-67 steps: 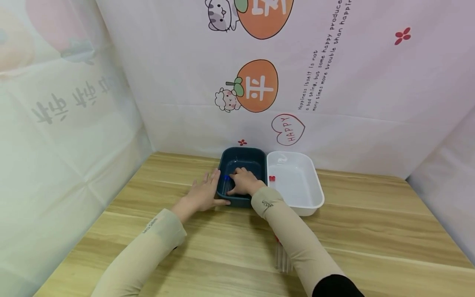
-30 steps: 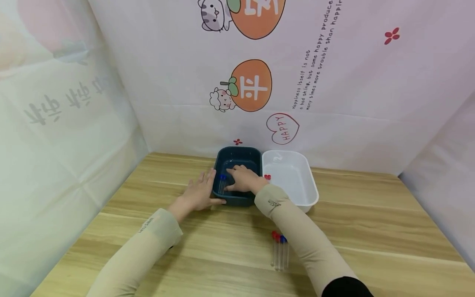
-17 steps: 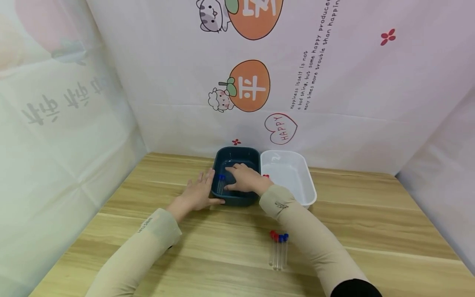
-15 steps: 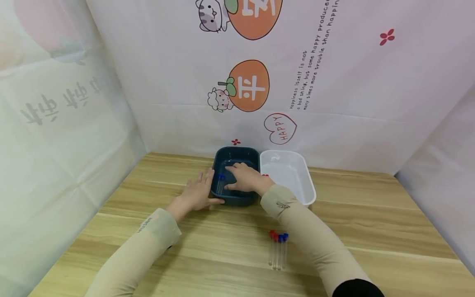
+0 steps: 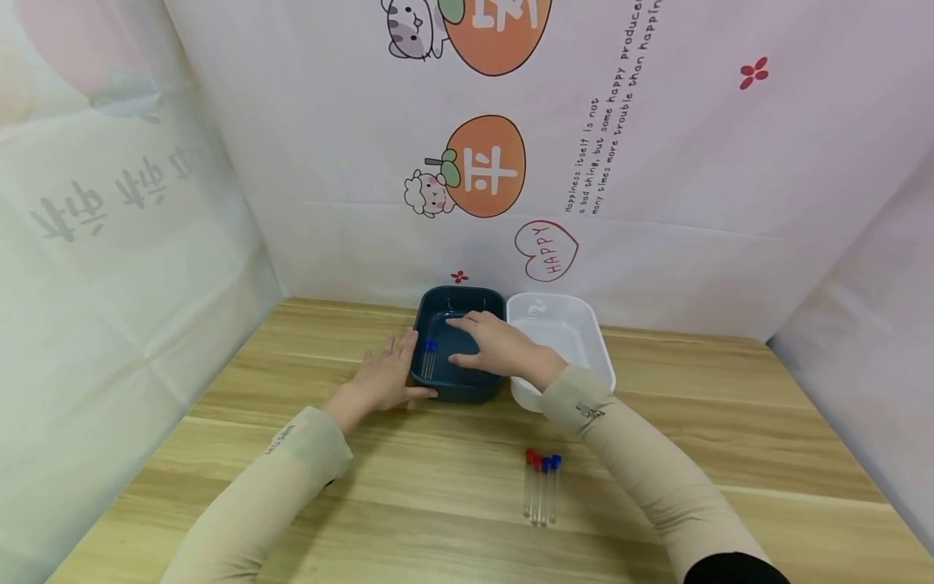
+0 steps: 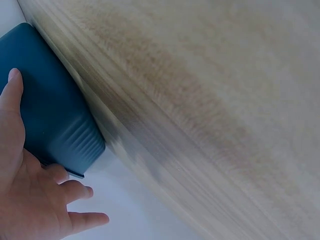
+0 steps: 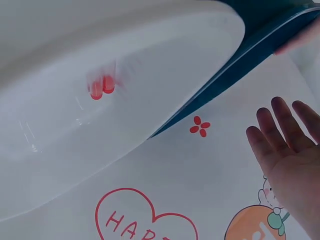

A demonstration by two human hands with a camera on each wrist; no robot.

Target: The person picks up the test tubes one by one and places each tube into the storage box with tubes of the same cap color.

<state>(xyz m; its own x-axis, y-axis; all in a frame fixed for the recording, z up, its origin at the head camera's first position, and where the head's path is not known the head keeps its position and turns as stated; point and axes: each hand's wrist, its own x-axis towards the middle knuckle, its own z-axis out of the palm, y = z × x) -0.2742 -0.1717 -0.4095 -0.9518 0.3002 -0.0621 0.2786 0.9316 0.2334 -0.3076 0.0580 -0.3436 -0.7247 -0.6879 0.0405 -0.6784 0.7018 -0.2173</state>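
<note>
My left hand (image 5: pixel 381 381) rests against the left side and front corner of a dark blue bin (image 5: pixel 463 392), fingers spread. In the left wrist view, the thumb and palm lie along the bin's ribbed outer wall (image 6: pixel 82 137). Two clear tubes with blue caps (image 5: pixel 429 361) lie side by side inside that bin, at its left. Over the bin's right part hovers my right hand (image 5: pixel 502 344), fingers extended and holding nothing. Beside it stands a white bin (image 5: pixel 608 361). The right wrist view shows two red-capped tubes (image 7: pixel 102 87) in it, which my right arm hides from the head view.
Several clear tubes (image 5: pixel 541 491), some with red caps and some with blue, lie in a row on the wooden table (image 5: pixel 409 487) in front of the bins. A printed white cloth (image 5: pixel 350 243) hangs behind the bins and along both sides.
My right hand has let go of a blue-capped tube, then lifted and drawn back to the right. My left hand keeps its place on the dark blue bin. The head view has shifted slightly.
</note>
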